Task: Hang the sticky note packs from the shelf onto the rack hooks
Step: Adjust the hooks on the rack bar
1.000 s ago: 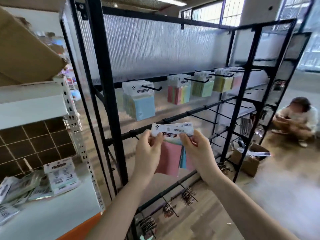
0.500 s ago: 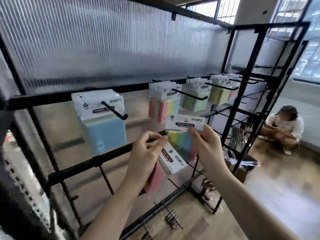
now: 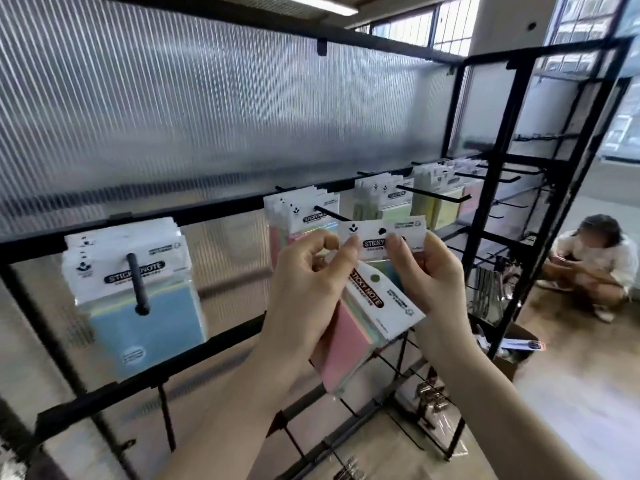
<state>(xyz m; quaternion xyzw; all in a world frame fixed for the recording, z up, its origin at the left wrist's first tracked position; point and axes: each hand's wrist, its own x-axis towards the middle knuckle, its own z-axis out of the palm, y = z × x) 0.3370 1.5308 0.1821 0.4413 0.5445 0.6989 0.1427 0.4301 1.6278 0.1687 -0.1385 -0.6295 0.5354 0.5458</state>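
Upper pack (image 3: 382, 237): white header card held level, hang hole at its top centre, sitting right at the tip of the second hook (image 3: 332, 214).
Right hand (image 3: 433, 275): thumb and fingers pinch the upper pack's header on its right side.
Left hand (image 3: 304, 292): fingertips touch the upper pack's left header edge; the same hand grips a spare pack (image 3: 360, 320), tilted, pink block down, below the upper one.
Key relation: the hook runs from the crossbar (image 3: 207, 216) toward the person; the hole lies just in front of its tip, above both hands. Judged next move: push the pack away from the hands along the hook's long axis.
Nearer hand: right, it carries the header.
Room: packs already hanging on that hook (image 3: 298, 216) fill its back part; the front part looks free.
Edges: upturned hook tip could catch the card rim beside the hole.
Neighbours: blue packs (image 3: 135, 285) well left of the left hand; green packs (image 3: 388, 202) beyond the right.
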